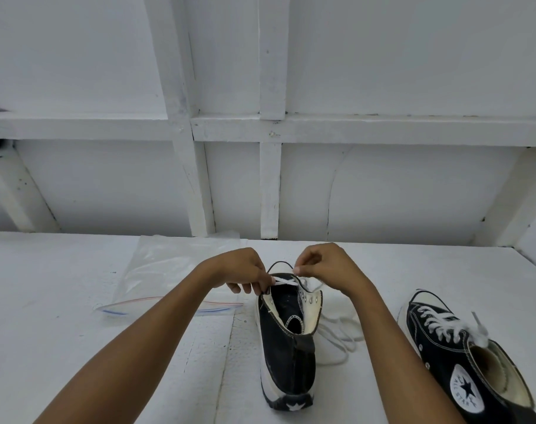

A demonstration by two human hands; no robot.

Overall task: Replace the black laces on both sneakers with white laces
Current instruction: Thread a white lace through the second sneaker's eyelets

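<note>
A black high-top sneaker [286,347] stands in the middle of the white table, heel toward me, its upper spread wide. A white lace [283,281] crosses its front eyelets, and the slack [340,335] lies coiled on the table to its right. My left hand [245,272] pinches the lace at the sneaker's left flap. My right hand [328,267] pinches the lace above the toe. A second black sneaker [471,359] lies at the right, fully laced in white.
A clear zip bag [168,270] lies flat on the table [61,301] to the left, behind my left forearm. A white panelled wall [269,179] rises directly behind the table. The table's right edge runs past the second sneaker.
</note>
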